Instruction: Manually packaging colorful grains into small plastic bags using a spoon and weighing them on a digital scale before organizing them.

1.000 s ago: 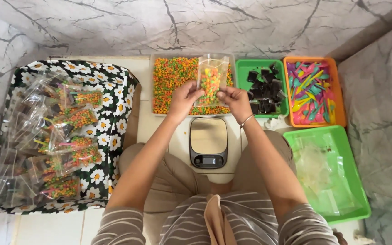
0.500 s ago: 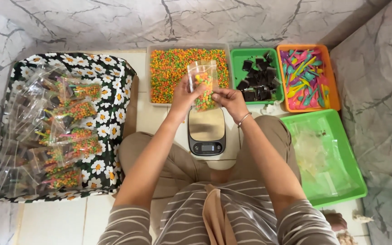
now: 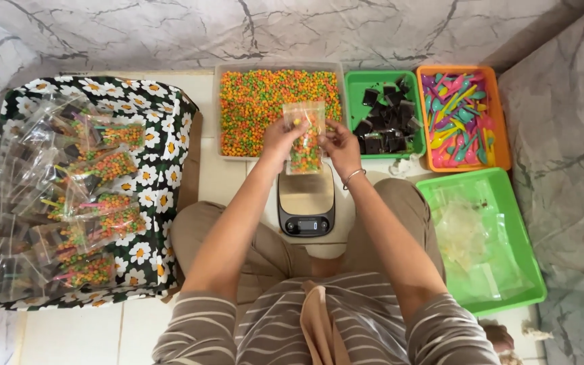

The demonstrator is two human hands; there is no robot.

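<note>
Overhead view of a seated person filling snack packets. The left hand point(image 3: 280, 138) and right hand point(image 3: 338, 145) together hold a small clear plastic bag part-filled with orange, green and yellow pellets point(image 3: 305, 138); the fingers of both hands are pinched on its upper side edges. The bag hangs above the far edge of the small digital kitchen scale point(image 3: 306, 199) and in front of the clear rectangular tray of loose coloured pellets point(image 3: 275, 101).

Risk, as a judgement: the mouth appears unsealed, so a tilt or a slipping pinch could spill pellets onto the scale, the person's lap or the pale tiled floor point(image 3: 221, 179); thin film may also buckle under the load.

Orientation: the bag's long axis runs near-vertical in the frame, mouth toward the tray, filled bottom toward the scale.

Nearby: green tray of dark squares point(image 3: 384, 115), orange tray of coloured plastic spoons point(image 3: 464, 118), green tray of empty clear bags point(image 3: 481, 243), finished packets on a daisy-print cloth point(image 3: 150, 176).
</note>
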